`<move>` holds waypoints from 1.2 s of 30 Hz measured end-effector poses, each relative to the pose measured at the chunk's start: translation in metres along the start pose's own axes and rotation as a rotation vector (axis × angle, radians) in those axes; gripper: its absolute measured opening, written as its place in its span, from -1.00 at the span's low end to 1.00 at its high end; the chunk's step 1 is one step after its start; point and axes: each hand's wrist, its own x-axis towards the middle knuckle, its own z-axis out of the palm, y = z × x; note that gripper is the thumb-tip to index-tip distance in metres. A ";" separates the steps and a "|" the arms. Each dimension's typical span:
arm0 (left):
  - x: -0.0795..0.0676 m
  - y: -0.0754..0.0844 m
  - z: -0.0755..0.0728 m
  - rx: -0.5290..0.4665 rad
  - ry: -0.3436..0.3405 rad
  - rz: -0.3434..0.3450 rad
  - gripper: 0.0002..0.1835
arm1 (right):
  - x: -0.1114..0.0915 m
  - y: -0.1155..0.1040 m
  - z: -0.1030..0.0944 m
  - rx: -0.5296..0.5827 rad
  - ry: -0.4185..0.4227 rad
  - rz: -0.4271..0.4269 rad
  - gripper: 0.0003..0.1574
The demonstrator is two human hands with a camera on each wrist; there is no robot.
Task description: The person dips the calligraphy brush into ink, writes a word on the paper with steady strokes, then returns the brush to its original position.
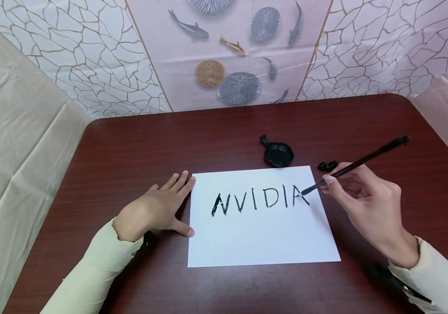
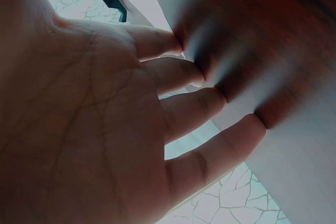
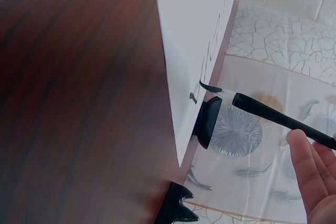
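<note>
A sheet of white paper (image 1: 263, 240) lies on the table, with "NVIDIA" (image 1: 271, 198) brushed across it in black ink. Between thumb and fingers my right hand (image 1: 373, 200) pinches a black ink brush (image 1: 365, 159), slanting up to the right. In the right wrist view, the dark bristles (image 3: 210, 87) meet the paper beside the lettering; from the head, the tip overlaps the crossbar of the last "A". Spread flat at the paper's left edge is my left hand (image 1: 157, 209), its thumb and forefinger tips on that edge and the other fingertips on the wood.
Just behind the paper's top edge stands a small black ink dish (image 1: 278, 154) with a stub handle. A black brush rest (image 1: 327, 165) lies right of it, near my right fingers. Patterned cloth (image 1: 243, 52) hangs behind the dark red table (image 1: 161, 139).
</note>
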 end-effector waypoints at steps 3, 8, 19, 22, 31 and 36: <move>0.000 0.000 0.000 -0.001 0.001 0.000 0.47 | 0.000 0.002 -0.002 -0.023 0.004 -0.007 -0.73; 0.000 0.000 0.000 0.002 -0.001 0.002 0.47 | -0.001 0.005 -0.006 -0.054 0.004 0.006 -0.74; 0.000 0.000 0.001 0.006 0.005 0.003 0.47 | 0.004 -0.010 -0.010 -0.005 0.048 -0.018 -0.73; 0.000 0.000 0.000 0.004 0.003 0.005 0.47 | 0.008 -0.018 -0.012 0.031 0.074 -0.029 -0.79; 0.000 0.001 0.000 0.008 0.006 0.009 0.47 | 0.017 -0.029 -0.015 0.063 0.070 -0.030 -0.77; -0.001 0.001 0.000 0.003 0.009 0.009 0.46 | 0.025 -0.036 -0.016 0.008 0.034 -0.031 -0.76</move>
